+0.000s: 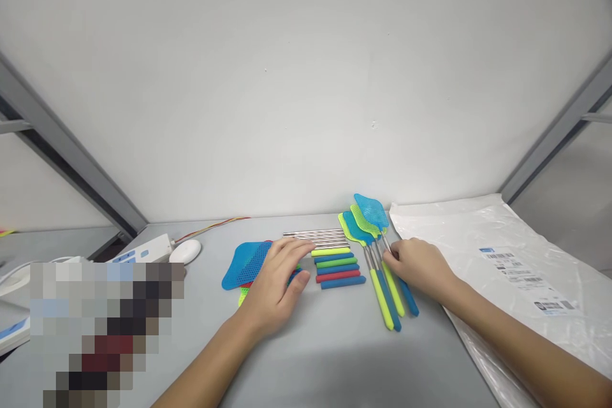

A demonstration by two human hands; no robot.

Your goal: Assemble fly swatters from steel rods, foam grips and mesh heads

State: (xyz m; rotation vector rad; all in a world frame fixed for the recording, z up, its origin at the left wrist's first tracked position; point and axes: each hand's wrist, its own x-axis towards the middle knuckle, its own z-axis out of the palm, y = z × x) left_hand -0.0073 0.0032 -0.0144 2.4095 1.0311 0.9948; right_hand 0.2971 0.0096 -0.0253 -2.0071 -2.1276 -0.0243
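My right hand [417, 265] is closed around the metal shaft of a fly swatter with a blue mesh head [371, 210] and a blue handle [410, 301]. This swatter lies at the right end of a row of assembled yellow-green and blue fly swatters [380, 296]. My left hand [276, 284] is open, fingers stretched and thumb apart, over the right side of a pile of loose swatter heads [243, 264] in blue, red and yellow-green; it partly hides them. Between my hands lie several loose coloured handles [338, 271], with a bundle of thin metal rods [318, 238] behind them.
A white plastic mailing bag [459, 229] with a printed label covers the table's right side. To the left are a power strip [143, 248], a white oval object [185, 250] and a thin red-yellow cable [205, 228]. A pale wall [306, 108] rises behind; the lower left is pixelated.
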